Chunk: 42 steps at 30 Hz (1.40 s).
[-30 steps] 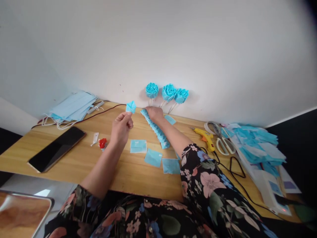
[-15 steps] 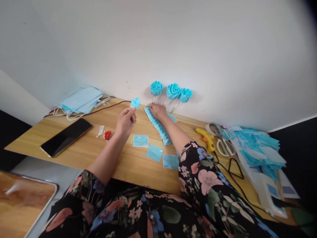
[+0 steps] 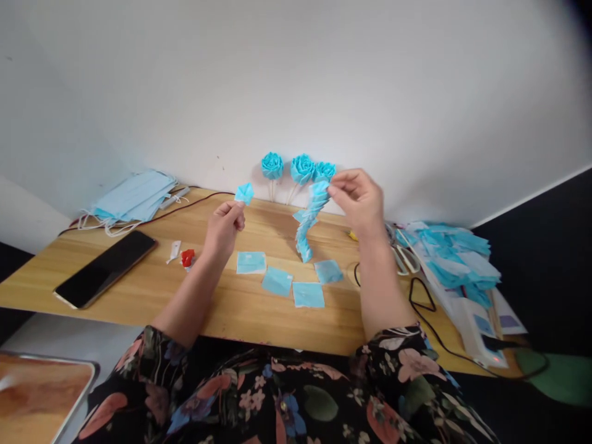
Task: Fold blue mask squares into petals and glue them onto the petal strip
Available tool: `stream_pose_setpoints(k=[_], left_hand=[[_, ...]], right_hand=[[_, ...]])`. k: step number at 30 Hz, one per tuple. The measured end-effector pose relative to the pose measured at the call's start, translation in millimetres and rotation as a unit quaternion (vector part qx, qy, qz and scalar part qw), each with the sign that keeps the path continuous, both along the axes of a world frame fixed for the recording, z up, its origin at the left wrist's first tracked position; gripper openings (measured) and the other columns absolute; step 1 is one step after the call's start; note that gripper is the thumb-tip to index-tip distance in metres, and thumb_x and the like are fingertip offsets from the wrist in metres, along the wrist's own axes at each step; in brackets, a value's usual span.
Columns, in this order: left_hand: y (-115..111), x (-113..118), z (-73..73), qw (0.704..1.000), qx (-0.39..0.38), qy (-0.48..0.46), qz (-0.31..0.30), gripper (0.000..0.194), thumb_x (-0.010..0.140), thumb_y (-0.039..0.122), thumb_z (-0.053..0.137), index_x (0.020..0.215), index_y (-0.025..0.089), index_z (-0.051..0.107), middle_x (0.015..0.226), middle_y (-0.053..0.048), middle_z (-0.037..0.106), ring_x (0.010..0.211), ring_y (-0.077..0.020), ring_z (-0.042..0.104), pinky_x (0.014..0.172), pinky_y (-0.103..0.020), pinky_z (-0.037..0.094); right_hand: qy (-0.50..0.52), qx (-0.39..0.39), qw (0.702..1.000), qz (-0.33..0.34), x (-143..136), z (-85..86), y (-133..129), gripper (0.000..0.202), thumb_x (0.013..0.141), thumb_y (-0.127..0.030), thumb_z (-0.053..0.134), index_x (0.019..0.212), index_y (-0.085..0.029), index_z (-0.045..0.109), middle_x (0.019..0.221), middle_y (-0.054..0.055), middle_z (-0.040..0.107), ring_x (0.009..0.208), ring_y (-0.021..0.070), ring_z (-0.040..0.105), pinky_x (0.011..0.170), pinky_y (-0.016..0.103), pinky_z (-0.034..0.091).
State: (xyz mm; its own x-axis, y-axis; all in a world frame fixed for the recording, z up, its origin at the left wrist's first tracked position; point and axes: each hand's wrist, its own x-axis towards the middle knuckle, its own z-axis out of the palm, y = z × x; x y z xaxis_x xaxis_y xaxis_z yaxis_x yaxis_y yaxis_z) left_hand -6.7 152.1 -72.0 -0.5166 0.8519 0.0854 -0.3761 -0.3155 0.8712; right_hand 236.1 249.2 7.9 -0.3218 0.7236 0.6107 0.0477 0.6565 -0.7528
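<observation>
Pinched in my left hand (image 3: 224, 227) is a small folded blue fabric petal (image 3: 245, 193), raised above the table. My right hand (image 3: 358, 197) grips one end of a long pleated blue strip (image 3: 307, 225), which hangs in a twist with its lower end near the tabletop. Behind it, against the wall, lean three blue fabric roses on sticks: a left rose (image 3: 272, 166), a middle rose (image 3: 302, 168) and a right rose (image 3: 324, 171). Several flat blue squares (image 3: 309, 295) lie on the table below my hands.
A stack of blue face masks (image 3: 134, 194) and a phone (image 3: 106, 269) lie on the left, with a red wrapper (image 3: 187, 258) nearby. Scissors (image 3: 407, 261) and a heap of blue fabric (image 3: 456, 259) are on the right, beside a white power strip (image 3: 481, 336) with a black cable.
My right hand has lifted the pleated strip off the table by one end and moved right. My left hand still holds the folded petal. The view has shifted slightly.
</observation>
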Motion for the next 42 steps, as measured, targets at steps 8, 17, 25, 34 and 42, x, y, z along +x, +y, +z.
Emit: stream_pose_setpoints(k=[8,17,25,34,42], left_hand=[[4,24,56.6,0.993,0.059,0.088,-0.054,0.023,0.079,0.027,0.076,0.064,0.018,0.060,0.047,0.004,0.048,0.046,-0.0076,0.042,0.048,-0.021,0.032],[22,67,92.1,0.976,0.097,0.125,-0.148,0.022,0.074,0.029,0.079,0.066,0.017,0.063,0.048,0.004,0.049,0.047,-0.0074,0.042,0.048,-0.021,0.033],[24,76,90.4,0.968,0.085,0.174,-0.158,0.022,0.075,0.032,0.081,0.068,0.017,0.065,0.048,0.004,0.048,0.046,-0.0070,0.039,0.047,-0.022,0.031],[23,77,86.7,0.969,0.059,0.183,-0.157,0.019,0.075,0.027,0.079,0.065,0.018,0.066,0.048,0.004,0.048,0.046,-0.0068,0.039,0.047,-0.022,0.031],[20,78,89.7,0.966,0.057,0.191,-0.165,0.020,0.073,0.031,0.080,0.064,0.018,0.067,0.048,0.003,0.050,0.047,-0.0075,0.039,0.048,-0.022,0.031]], right_hand=[[0.150,0.107,0.973,-0.140,54,76.6,-95,0.019,0.082,-0.035,0.076,0.099,-0.042,0.072,0.076,0.000,0.063,0.054,0.0170,0.053,0.040,0.032,0.042],[0.038,0.039,0.998,0.044,48,56.5,-121,0.033,0.085,-0.030,0.077,0.116,-0.039,0.069,0.086,-0.002,0.072,0.068,0.0148,0.068,0.054,0.027,0.058],[0.010,-0.065,0.992,0.104,29,37.5,-59,0.043,0.082,-0.025,0.075,0.122,-0.028,0.059,0.085,-0.003,0.068,0.070,0.0107,0.065,0.060,0.023,0.056],[-0.018,-0.030,0.998,0.058,30,30.5,-45,0.061,0.083,-0.023,0.073,0.139,-0.033,0.051,0.083,-0.003,0.063,0.075,0.0155,0.063,0.069,0.032,0.059],[-0.028,-0.018,0.999,0.041,30,28.3,-44,0.065,0.083,-0.022,0.074,0.142,-0.034,0.050,0.085,-0.002,0.066,0.077,0.0166,0.064,0.073,0.034,0.061]])
